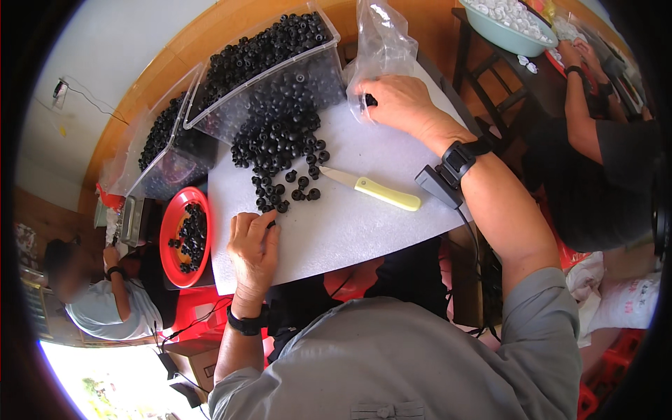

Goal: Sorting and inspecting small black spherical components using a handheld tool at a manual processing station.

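Observation:
My left hand point(250, 246) is closed at the near edge of a pile of small round black parts point(276, 143). Its fingertips pinch what looks like one such black part point(271, 224), mostly hidden by the fingers. My right hand point(399, 103) is stretched to the far side of the white board point(329, 238), beside a clear plastic bag point(381, 42). A dark part point(370, 100) shows at its curled fingertips, against the bag. Between my hands lies a knife point(385, 193) with a pale yellow handle, its blade tip touching or close to the loose black parts.
Two clear bins point(262, 87) of black parts stand at the far left, one tipped toward the board. A red bowl point(168, 241) with more parts sits left of the board. Co-workers sit at left point(115, 301) and right point(595, 168). A pale green basin point(511, 36) holds white pieces.

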`<move>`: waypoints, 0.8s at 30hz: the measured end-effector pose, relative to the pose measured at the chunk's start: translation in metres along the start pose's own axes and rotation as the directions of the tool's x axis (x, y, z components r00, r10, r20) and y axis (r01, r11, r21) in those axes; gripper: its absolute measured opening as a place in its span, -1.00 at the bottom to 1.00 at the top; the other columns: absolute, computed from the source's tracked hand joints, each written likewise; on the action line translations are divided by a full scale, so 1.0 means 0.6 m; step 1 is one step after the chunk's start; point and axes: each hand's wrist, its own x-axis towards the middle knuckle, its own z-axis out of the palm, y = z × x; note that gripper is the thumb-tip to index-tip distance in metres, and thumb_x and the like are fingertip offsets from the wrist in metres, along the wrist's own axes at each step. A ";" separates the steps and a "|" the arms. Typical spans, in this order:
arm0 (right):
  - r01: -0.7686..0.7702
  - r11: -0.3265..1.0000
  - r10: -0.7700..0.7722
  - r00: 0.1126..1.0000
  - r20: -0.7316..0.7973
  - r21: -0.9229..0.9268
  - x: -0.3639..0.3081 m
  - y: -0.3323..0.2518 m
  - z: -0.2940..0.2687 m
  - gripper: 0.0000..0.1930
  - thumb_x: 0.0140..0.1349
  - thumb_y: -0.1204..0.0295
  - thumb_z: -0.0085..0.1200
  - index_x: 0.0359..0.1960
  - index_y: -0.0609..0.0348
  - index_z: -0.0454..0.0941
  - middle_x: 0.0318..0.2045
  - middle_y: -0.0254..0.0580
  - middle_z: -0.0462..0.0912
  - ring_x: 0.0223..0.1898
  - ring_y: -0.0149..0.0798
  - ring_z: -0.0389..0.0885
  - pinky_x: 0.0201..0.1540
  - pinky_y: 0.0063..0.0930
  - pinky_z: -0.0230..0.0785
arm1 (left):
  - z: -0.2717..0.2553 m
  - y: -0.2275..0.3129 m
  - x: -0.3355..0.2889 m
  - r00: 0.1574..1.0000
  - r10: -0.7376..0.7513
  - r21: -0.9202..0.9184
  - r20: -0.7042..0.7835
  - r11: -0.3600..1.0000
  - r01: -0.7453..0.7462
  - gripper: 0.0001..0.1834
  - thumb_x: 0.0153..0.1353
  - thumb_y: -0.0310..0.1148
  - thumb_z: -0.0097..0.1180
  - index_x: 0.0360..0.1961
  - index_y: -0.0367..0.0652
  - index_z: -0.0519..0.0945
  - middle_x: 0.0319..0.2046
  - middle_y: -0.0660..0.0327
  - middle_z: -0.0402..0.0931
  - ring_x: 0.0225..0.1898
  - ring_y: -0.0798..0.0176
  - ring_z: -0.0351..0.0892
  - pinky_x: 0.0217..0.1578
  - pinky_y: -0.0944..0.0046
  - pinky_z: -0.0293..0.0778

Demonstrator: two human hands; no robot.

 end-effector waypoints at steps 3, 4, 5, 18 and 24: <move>-0.020 1.000 0.021 0.998 0.057 -0.018 0.001 -0.004 -0.005 -0.71 0.03 0.30 0.21 -0.17 -0.07 0.72 -0.27 -0.15 0.74 -0.17 -0.02 0.71 -0.17 -0.14 0.50 | -0.001 0.004 -0.001 1.000 -0.019 -0.014 -0.011 1.000 0.019 -0.69 0.06 -0.57 0.25 -0.11 -0.21 0.68 -0.33 0.10 0.51 -0.25 0.04 0.51 -0.26 0.10 0.47; -0.020 1.000 0.021 0.998 0.054 -0.016 0.003 -0.008 -0.014 -0.71 0.03 0.30 0.21 -0.17 -0.07 0.72 -0.27 -0.15 0.74 -0.17 -0.02 0.71 -0.17 -0.14 0.50 | 0.000 0.007 0.001 0.998 -0.059 -0.039 -0.028 0.998 0.058 -0.69 0.06 -0.56 0.26 -0.10 -0.21 0.67 -0.33 0.10 0.51 -0.25 0.04 0.52 -0.26 0.10 0.47; -0.031 0.998 0.039 0.986 0.161 -0.050 0.004 -0.014 -0.028 -0.66 0.05 0.25 0.23 -0.09 -0.10 0.70 -0.26 -0.12 0.74 -0.15 -0.01 0.70 -0.15 -0.12 0.50 | -0.001 0.011 0.004 0.998 -0.056 -0.037 -0.029 0.998 0.055 -0.69 0.06 -0.56 0.26 -0.10 -0.21 0.67 -0.33 0.10 0.51 -0.25 0.04 0.52 -0.26 0.10 0.47; 0.074 0.997 -0.071 0.988 0.138 -0.016 -0.003 0.009 -0.010 -0.74 0.26 0.41 0.01 -0.13 -0.12 0.74 -0.35 -0.07 0.73 -0.25 0.06 0.70 -0.22 -0.03 0.47 | 0.092 0.160 0.220 0.917 0.397 -0.049 -0.032 0.916 -0.398 -0.51 0.04 -0.69 0.09 0.04 -0.13 0.61 -0.32 0.06 0.45 -0.18 -0.07 0.50 -0.17 0.02 0.49; 0.090 0.989 -0.105 0.986 0.129 0.115 -0.002 0.018 -0.008 -0.74 0.21 0.45 0.04 -0.16 -0.08 0.75 -0.33 -0.07 0.73 -0.21 0.05 0.68 -0.20 -0.08 0.45 | 0.164 0.130 0.242 0.939 0.325 0.131 0.109 0.932 -0.338 -0.54 -0.04 -0.61 0.12 -0.03 -0.09 0.62 -0.20 -0.01 0.53 -0.10 -0.11 0.54 -0.15 0.02 0.59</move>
